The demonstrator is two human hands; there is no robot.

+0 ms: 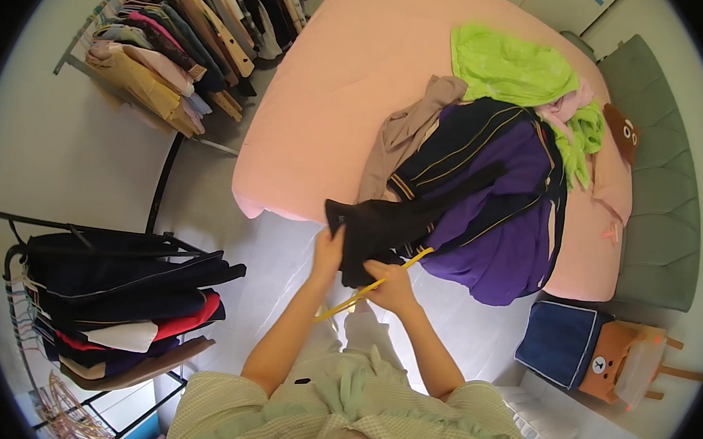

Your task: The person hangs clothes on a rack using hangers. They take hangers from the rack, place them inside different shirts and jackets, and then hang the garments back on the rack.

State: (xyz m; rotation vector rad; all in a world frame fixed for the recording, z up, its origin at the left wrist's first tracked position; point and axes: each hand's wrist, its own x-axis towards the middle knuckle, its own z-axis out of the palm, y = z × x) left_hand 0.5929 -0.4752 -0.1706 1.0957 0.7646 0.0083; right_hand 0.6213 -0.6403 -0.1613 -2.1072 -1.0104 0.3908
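Note:
My left hand (328, 254) grips the edge of a black garment (384, 226), its fingers closed on the cloth. The garment hangs off the near edge of the bed, and one long narrow part reaches up over the pile; its exact kind is unclear. A yellow clothes hanger (411, 259) is held in my right hand (391, 287), slanting across in front of the garment's lower end. The right fingers are closed around it, close to the black cloth. Beneath the garment lies a purple and navy jacket (491, 209) with striped trim.
A pink-covered bed (319, 95) carries a beige garment (407, 129) and a lime-green cloth (509, 67). Racks of hung clothes (177, 36) and dark jackets (119, 277) stand at left. A navy storage box (561, 342) and brown bear-faced chair (614, 364) are at right.

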